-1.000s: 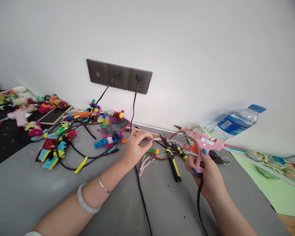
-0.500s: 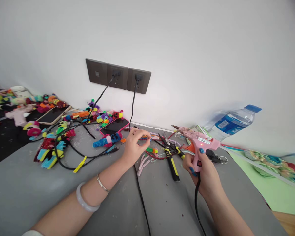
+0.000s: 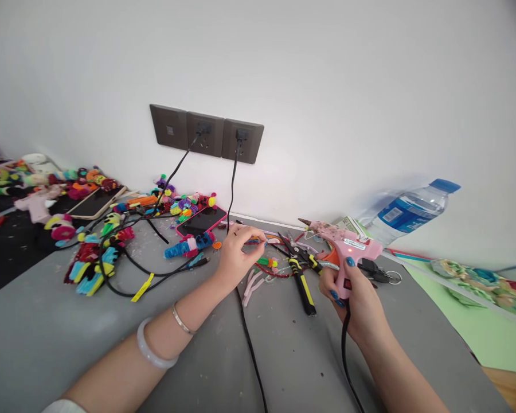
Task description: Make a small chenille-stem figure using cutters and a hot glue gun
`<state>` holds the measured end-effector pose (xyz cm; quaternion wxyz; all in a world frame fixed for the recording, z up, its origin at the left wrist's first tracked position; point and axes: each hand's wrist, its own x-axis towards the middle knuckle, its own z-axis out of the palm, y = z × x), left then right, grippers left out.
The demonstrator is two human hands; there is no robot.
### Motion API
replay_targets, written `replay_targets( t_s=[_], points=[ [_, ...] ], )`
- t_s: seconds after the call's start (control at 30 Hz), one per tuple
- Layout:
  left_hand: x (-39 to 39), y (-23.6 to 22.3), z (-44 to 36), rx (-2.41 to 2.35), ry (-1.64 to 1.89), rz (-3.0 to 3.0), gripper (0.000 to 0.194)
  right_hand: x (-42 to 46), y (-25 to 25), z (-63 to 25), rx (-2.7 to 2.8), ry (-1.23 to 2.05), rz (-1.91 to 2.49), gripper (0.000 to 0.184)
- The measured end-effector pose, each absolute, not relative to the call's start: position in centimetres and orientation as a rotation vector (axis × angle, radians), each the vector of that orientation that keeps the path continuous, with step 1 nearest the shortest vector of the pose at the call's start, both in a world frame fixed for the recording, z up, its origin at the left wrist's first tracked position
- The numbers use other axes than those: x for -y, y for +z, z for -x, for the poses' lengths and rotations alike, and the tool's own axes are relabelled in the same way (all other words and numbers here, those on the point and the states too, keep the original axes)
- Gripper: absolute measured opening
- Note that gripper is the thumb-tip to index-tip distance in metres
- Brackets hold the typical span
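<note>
My right hand [image 3: 352, 292] grips a pink hot glue gun [image 3: 348, 246] by its handle, with its indicator light lit and its nozzle aimed up and to the left. A black cord [image 3: 344, 350] runs down from the handle. To the left, my left hand [image 3: 241, 252] is pinched, thumb against finger; what lies between the fingertips is too small to make out. Between the hands lie yellow-and-black pliers [image 3: 303, 284], pale pink pipe cleaner pieces [image 3: 250, 287] and a small green and orange fuzzy piece [image 3: 266, 261] on the grey table [image 3: 189, 361].
Colourful pipe cleaner figures [image 3: 97, 258], a pink-cased phone [image 3: 202, 221] and a looped black cable [image 3: 129, 275] lie on the left. A water bottle [image 3: 413, 212] leans against the wall at right, near keys [image 3: 380, 272] and green paper [image 3: 451, 321]. Wall sockets [image 3: 206, 133] hold two plugs.
The glue gun's nozzle has shifted very slightly left and the view has moved a little. Both hands keep the same hold.
</note>
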<state>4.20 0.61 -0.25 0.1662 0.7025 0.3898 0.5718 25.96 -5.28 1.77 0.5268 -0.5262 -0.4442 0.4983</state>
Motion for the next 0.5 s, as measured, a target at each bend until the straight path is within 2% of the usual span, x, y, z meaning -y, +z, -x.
replay_targets(
  t_s=[0.17, 0.37, 0.5],
  points=[
    [-0.67, -0.39, -4.23, -1.128, 1.606, -1.985, 0.020, 5.29, 1.76, -26.03, 1.079, 1.191, 1.267, 0.061],
    [-0.68, -0.34, -4.25, -1.113, 1.621, -1.988, 0.022, 5.23, 1.72, -25.98, 1.041, 1.200, 1.244, 0.048],
    [-0.65, -0.31, -4.28, -1.093, 1.612, -1.986, 0.021, 5.22, 1.89, -25.84, 1.095, 1.160, 1.250, 0.047]
  ],
)
